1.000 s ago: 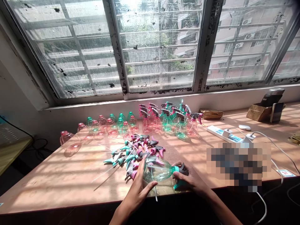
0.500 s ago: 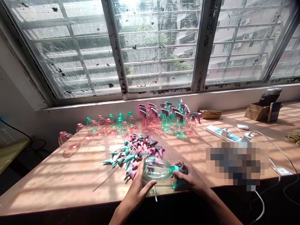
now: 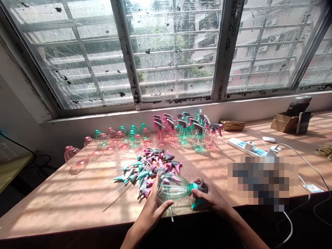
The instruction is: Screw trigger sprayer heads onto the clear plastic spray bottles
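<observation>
A clear green bottle (image 3: 174, 188) lies sideways between my hands near the table's front edge, its neck pointing right. My left hand (image 3: 155, 204) is wrapped round the bottle's base end, thumb along the near side. At the neck, my right hand (image 3: 211, 197) grips a grey and teal trigger spray head (image 3: 203, 186), whose teal collar sits against the neck. Just beyond the bottle lies a pile of loose grey, teal and pink spray heads (image 3: 155, 162) with thin tubes. A pale tube end sticks out below the bottle.
Several open pink and green bottles (image 3: 121, 141) stand at the back left of the wooden table (image 3: 64, 200). Several bottles with spray heads (image 3: 184, 135) stand right of them. A power strip (image 3: 240, 147) with cables, a wrapped packet (image 3: 232, 126) and a cardboard box (image 3: 284, 123) are further right.
Almost nothing differs. Both hands keep their grip on the bottle and spray head in the same place; the view has shifted very slightly.
</observation>
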The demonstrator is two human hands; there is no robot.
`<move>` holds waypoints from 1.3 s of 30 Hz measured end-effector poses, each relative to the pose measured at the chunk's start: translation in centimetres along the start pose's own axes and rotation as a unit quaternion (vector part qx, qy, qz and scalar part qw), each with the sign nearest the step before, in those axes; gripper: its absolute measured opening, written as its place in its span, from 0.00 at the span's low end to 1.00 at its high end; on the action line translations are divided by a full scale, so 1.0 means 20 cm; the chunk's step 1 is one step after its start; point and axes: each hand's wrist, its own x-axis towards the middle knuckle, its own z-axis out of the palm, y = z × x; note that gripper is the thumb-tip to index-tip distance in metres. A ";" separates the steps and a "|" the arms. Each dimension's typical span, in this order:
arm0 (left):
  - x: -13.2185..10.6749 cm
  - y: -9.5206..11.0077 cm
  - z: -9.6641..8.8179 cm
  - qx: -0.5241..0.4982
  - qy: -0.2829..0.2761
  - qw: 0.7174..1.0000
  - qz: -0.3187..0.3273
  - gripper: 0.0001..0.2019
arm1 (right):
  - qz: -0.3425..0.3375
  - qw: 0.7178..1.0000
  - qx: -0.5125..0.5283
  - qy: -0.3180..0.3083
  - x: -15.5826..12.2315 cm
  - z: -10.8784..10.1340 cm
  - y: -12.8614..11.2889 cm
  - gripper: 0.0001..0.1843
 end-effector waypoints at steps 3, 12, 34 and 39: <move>0.01 0.00 0.00 0.009 0.001 1.000 0.015 0.41 | 0.002 1.000 -0.006 0.001 0.00 0.00 -0.02 0.24; -0.01 0.03 0.01 0.001 0.005 0.999 0.036 0.39 | -0.011 1.000 0.020 -0.007 0.00 0.00 -0.03 0.22; -0.01 0.02 0.00 -0.030 -0.013 0.999 0.008 0.47 | 0.008 1.000 0.007 -0.005 -0.01 -0.01 -0.01 0.25; 0.00 0.03 0.00 -0.005 -0.005 1.000 0.017 0.46 | 0.007 1.000 0.024 -0.005 -0.01 -0.01 0.00 0.24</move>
